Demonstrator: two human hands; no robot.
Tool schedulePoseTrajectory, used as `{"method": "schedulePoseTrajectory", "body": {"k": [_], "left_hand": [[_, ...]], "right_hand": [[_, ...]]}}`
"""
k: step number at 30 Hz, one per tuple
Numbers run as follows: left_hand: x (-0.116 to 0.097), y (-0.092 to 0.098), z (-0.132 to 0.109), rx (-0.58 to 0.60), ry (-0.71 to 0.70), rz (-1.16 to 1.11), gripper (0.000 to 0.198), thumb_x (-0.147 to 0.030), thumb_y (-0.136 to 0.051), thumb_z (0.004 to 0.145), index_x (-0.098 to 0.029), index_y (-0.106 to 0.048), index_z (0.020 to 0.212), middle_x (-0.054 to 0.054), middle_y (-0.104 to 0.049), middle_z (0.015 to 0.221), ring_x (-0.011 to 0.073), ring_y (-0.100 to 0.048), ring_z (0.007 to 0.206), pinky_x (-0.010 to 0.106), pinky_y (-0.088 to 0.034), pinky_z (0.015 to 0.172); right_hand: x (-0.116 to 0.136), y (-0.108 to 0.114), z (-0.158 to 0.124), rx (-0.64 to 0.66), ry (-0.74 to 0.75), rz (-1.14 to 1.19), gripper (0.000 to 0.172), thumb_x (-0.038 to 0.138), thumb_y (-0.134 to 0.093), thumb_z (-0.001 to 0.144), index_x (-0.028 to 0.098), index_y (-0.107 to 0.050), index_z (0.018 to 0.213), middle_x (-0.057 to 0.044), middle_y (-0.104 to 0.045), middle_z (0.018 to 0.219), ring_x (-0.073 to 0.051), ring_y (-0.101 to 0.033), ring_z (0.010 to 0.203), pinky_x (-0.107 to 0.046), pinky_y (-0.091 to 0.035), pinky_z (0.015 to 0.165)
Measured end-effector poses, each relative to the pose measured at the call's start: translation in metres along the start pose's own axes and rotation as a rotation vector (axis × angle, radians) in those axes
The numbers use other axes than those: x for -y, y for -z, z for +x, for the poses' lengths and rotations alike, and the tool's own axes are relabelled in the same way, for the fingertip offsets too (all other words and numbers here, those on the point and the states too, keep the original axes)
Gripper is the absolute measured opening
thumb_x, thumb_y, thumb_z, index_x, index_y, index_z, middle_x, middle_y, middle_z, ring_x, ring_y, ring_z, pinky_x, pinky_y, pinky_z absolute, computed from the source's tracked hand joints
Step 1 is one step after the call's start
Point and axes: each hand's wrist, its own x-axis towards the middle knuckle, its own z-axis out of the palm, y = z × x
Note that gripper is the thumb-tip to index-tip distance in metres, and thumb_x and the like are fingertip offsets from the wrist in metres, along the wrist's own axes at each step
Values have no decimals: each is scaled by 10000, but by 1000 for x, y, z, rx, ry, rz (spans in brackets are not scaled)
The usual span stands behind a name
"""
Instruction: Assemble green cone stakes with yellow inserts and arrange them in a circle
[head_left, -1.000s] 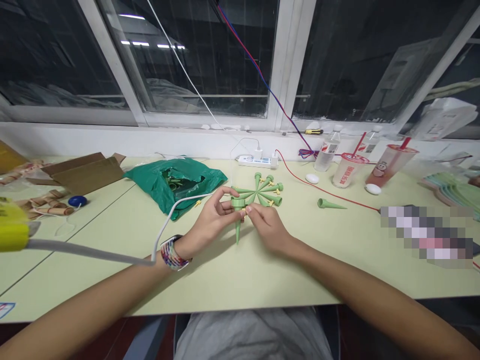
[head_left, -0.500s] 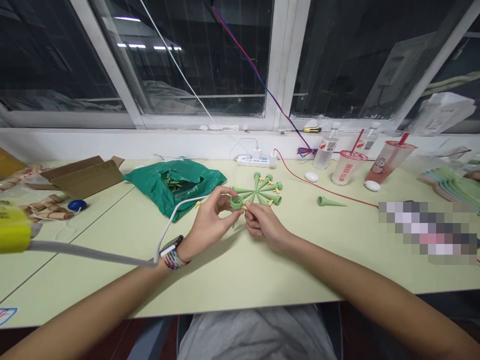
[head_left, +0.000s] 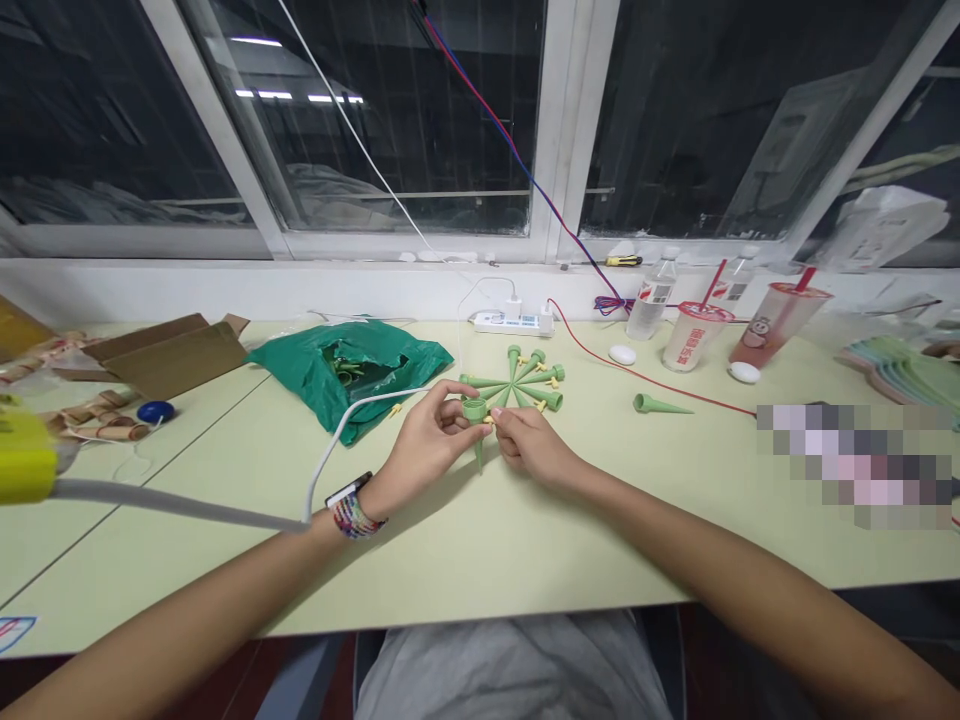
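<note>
Okay so the left hand [head_left: 429, 440] has a green plastic watering spike [head_left: 475, 412] pinched between thumb and fingers, held up off the bench with its cup end up and its pointy tip aimed down. The right hand [head_left: 532, 446] is right up against it, fingertips pinched together on a tiny yellow piece [head_left: 489, 423] at the side of the spike's cup. The held spike sits just in front of a star of more green spikes [head_left: 516, 382], laid out on the bench [head_left: 480, 560] with their tips meeting in the middle, and little yellow bits show on several of them.

One loose spike [head_left: 660, 404] lies off to the right, beside a red wire [head_left: 645, 376]. To the left there's a green plastic bag [head_left: 346, 375] with more green stuff inside, then a flattened cardboard box [head_left: 169, 355]. Along the back edge of the bench: a white power strip [head_left: 510, 322], a water bottle [head_left: 651, 308] and two plastic cups with straws [head_left: 694, 335]. A white cable [head_left: 352, 405] runs past the left wrist, which has a beaded bracelet [head_left: 352, 518].
</note>
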Motion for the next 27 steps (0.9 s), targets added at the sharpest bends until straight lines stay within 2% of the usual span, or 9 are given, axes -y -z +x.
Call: {"method": "schedulePoseTrajectory", "body": {"k": [2,4,8,12,14,17,21,24,27], "left_hand": [[-2,0,0,-6,-11,7,407,-291,-828,774,-212,-594,1096,-92,-420,624,89,-450,547,201,-350,516],[-2,0,0,-2,6,14,417,-308,-835,767,-211,-603,1099,-85,-448,624,95,-465,548,206,-353,512],[0,1,2,22,79,-7,439,-350,-854,752,-207,-616,1092,-55,-544,640,137,-579,607,227,-414,548],[2,2,5,-11,102,-116,433,-384,-877,741,-221,-596,1028,8,-679,891,170,-683,805,249,-512,685],[1,3,6,-62,88,-158,423,-387,-885,741,-228,-587,996,-1,-669,942,144,-666,798,232,-509,683],[-1,4,8,-79,137,-282,440,-385,-887,747,-241,-575,1021,-24,-648,872,129,-642,753,223,-509,661],[1,6,18,-57,134,-404,415,-395,-862,782,-216,-586,1035,18,-684,960,179,-690,931,316,-585,855],[6,9,32,-62,81,-356,483,-406,-855,787,-229,-585,1145,13,-675,951,201,-711,923,378,-616,853],[7,12,47,-69,5,-244,467,-381,-893,735,-215,-615,1072,9,-658,962,181,-713,850,330,-624,768]], "right_hand": [[-1,0,1,12,-22,69,478,566,-517,979,246,-347,668,83,-251,545,-100,-215,474,-268,-205,467],[-2,1,1,-7,23,30,477,581,-526,980,237,-392,678,74,-286,560,-102,-248,483,-265,-214,465],[-5,3,3,-18,54,0,497,627,-537,969,235,-418,688,68,-311,568,-102,-267,478,-259,-223,449],[-2,6,5,-8,54,49,471,616,-619,929,242,-431,713,89,-318,541,-99,-284,431,-260,-246,426],[1,8,5,-38,101,-32,424,589,-660,912,236,-490,748,80,-397,553,-108,-356,444,-265,-281,451],[3,10,4,-69,170,-215,352,515,-724,873,218,-565,770,58,-467,619,-115,-399,525,-270,-294,517],[4,13,6,-107,331,-451,389,397,-673,900,208,-462,634,49,-400,625,-126,-379,607,-279,-275,584],[7,20,8,-168,356,-532,412,386,-579,954,204,-461,604,39,-407,613,-134,-387,616,-286,-268,597],[9,27,11,-206,328,-558,387,395,-552,966,198,-558,633,35,-447,603,-139,-407,608,-288,-276,593]]}}
